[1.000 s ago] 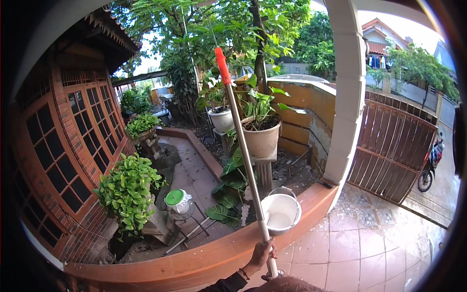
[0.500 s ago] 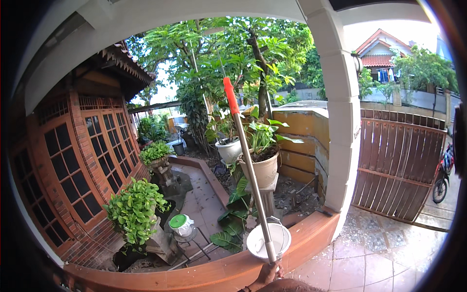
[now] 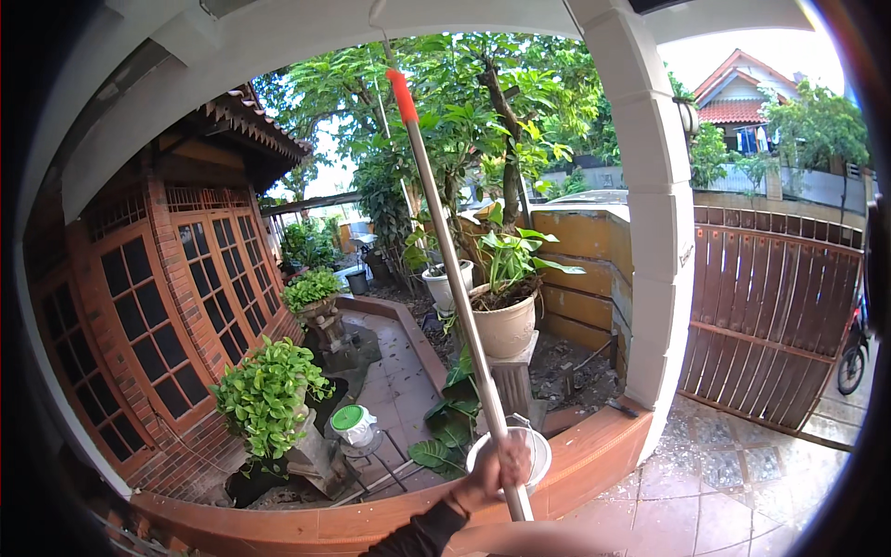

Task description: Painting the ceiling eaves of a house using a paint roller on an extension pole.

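A long metal pole (image 3: 445, 246) with an orange handle piece (image 3: 402, 96) at its top slants up in front of me. From that handle a thin wire frame rises to a pale roller (image 3: 376, 13) by the white overhead beam, so it looks like a paint roller on an extension pole. My left hand (image 3: 501, 467), in a dark sleeve, is closed round the lower part of the pole. Low in the picture my right arm (image 3: 557, 538) is a blur across the pole's bottom end; its fingers are hidden. Behind my left hand stands a white bucket (image 3: 541, 455), partly covered.
The bucket is at a tiled orange ledge (image 3: 594, 457). Beyond are a large potted plant (image 3: 506, 320), a leafy bush (image 3: 269, 395), and a green-lidded tub (image 3: 353, 422) on a stand. A white pillar (image 3: 661, 223) rises at right, beside a brown gate (image 3: 766, 316).
The pole has risen, and its orange piece is higher and further left. My left hand has come up into view on the pole, now in front of the bucket.
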`<state>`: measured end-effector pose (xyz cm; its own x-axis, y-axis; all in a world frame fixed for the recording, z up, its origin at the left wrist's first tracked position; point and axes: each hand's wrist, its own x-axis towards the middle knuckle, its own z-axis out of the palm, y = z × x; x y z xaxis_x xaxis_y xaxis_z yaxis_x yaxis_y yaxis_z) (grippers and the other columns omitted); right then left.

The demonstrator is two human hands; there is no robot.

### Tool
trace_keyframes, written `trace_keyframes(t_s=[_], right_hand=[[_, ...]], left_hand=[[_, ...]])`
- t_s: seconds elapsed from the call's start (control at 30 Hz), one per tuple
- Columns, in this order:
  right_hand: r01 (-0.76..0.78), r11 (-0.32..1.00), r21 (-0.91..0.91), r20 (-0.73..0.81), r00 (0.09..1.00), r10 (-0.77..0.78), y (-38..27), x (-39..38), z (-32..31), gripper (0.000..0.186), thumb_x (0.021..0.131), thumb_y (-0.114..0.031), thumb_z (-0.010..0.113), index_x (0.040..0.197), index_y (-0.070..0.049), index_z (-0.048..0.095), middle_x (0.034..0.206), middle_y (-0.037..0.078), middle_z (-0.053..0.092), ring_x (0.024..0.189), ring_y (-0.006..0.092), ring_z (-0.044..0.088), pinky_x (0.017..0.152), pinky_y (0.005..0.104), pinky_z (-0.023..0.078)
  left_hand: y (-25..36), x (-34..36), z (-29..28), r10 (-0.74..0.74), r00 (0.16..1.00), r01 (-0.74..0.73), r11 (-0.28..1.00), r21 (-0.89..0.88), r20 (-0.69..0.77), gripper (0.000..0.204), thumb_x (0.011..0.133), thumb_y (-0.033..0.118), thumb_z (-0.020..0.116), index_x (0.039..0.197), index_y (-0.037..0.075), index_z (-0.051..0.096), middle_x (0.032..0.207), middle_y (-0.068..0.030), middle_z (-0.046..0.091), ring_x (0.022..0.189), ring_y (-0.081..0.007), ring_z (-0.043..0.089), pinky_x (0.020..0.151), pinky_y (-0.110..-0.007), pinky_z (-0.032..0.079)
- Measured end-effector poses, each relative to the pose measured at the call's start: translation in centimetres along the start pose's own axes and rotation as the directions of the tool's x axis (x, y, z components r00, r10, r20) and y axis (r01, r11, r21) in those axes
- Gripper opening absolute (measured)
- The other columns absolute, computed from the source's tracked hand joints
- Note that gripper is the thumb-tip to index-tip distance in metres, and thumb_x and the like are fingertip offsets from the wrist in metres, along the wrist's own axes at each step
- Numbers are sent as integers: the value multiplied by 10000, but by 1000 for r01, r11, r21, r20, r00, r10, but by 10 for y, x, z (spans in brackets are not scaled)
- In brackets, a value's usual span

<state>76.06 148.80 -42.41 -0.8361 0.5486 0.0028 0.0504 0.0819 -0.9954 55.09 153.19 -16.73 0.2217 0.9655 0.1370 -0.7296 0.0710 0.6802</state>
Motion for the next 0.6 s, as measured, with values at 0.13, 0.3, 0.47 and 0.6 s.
trace_keyframes(t_s=[0.13,0.3,0.47,0.6], right_hand=[[254,967,34,-132,960,-247,-66,57,-20,341,921,-267,716,1195,-79,637,828,44,650,614,114,566,522,303,478],[395,915,88,-343,874,-344,-194,104,-47,614,840,-262,791,1338,-24,521,892,65,668,639,125,613,559,291,502],[490,871,38,-342,826,-449,-289,169,-54,894,861,-175,751,1568,-70,214,1096,115,614,859,141,607,728,292,526],[687,716,-126,-393,628,-672,-328,223,-59,830,871,-28,682,1561,-37,222,1372,145,514,1148,200,541,941,328,482]], left_hand=[[90,52,57,139,980,-178,932,317,142,410,1002,471,517,829,105,454,593,-20,463,474,-138,493,488,-315,474],[149,60,84,338,929,-331,565,755,154,593,1034,550,386,1333,44,472,996,-157,668,906,-214,670,894,-373,525],[166,53,22,408,855,-403,137,905,319,652,1057,496,386,1449,-21,326,1459,-175,435,1298,-187,477,1087,-380,390],[170,7,-43,395,910,-321,476,819,127,659,1025,377,553,1460,-36,280,1437,-231,450,1259,-211,515,1077,-357,397]])
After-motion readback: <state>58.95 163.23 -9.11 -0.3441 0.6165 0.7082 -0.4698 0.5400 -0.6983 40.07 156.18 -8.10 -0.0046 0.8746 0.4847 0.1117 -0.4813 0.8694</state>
